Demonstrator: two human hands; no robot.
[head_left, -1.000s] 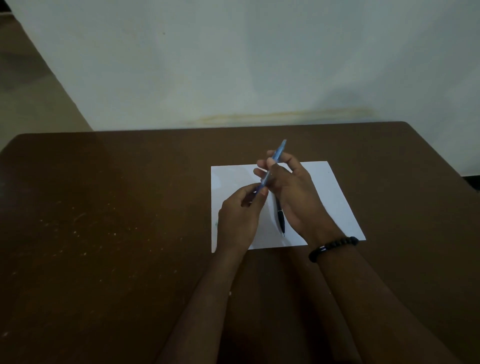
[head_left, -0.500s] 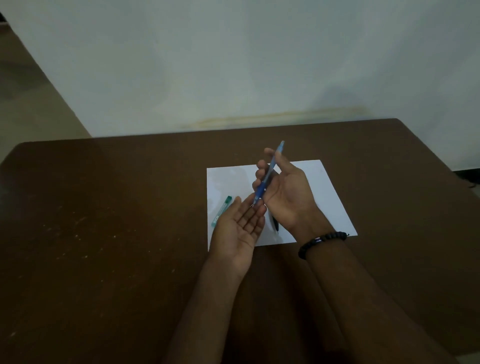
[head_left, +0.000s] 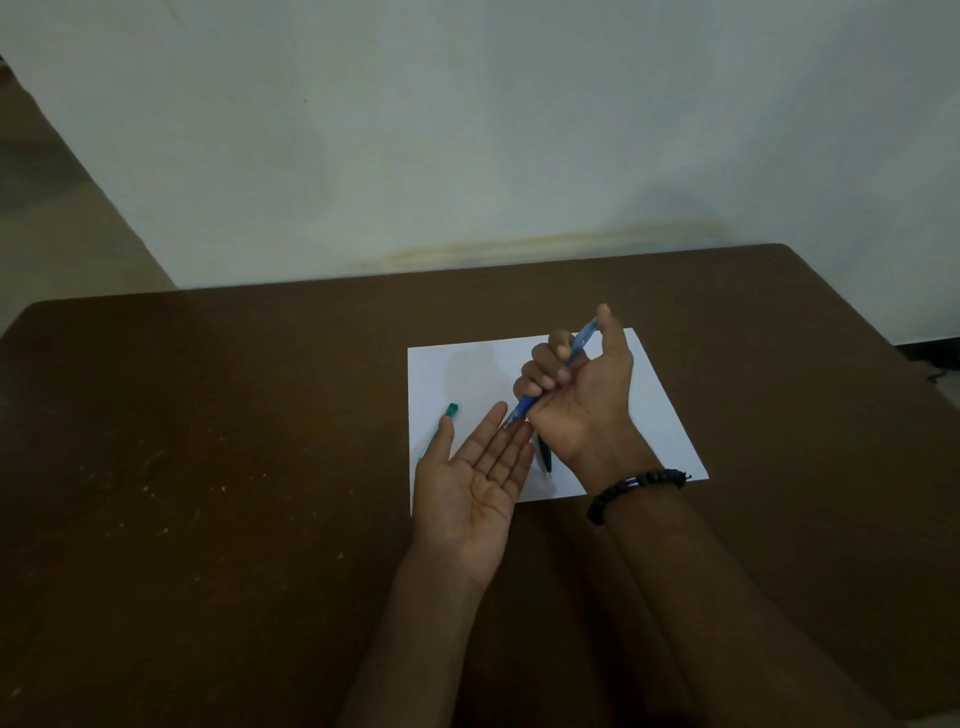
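Note:
My right hand (head_left: 582, 395) grips a blue pen (head_left: 575, 349) above a white sheet of paper (head_left: 467, 374); its fingers curl round the barrel and the thumb rests on the top end. The pen's tip points down-left and touches the fingertips of my left hand (head_left: 480, 483), which lies flat, palm up, with straight fingers and holds nothing. A green pen (head_left: 448, 413) lies on the sheet's left side, partly hidden by my left thumb. A black pen (head_left: 544, 456) lies on the paper under my right wrist, mostly hidden.
The paper lies on a dark brown table (head_left: 208, 467) whose far edge meets a pale wall (head_left: 467, 130). A black bead bracelet (head_left: 631, 486) circles my right wrist. Floor shows at the left beyond the table.
My left hand let go of the blue pen's lower end and turned palm up, flat. My right hand curled tighter round the pen, with its thumb now on the top. The green pen came into sight.

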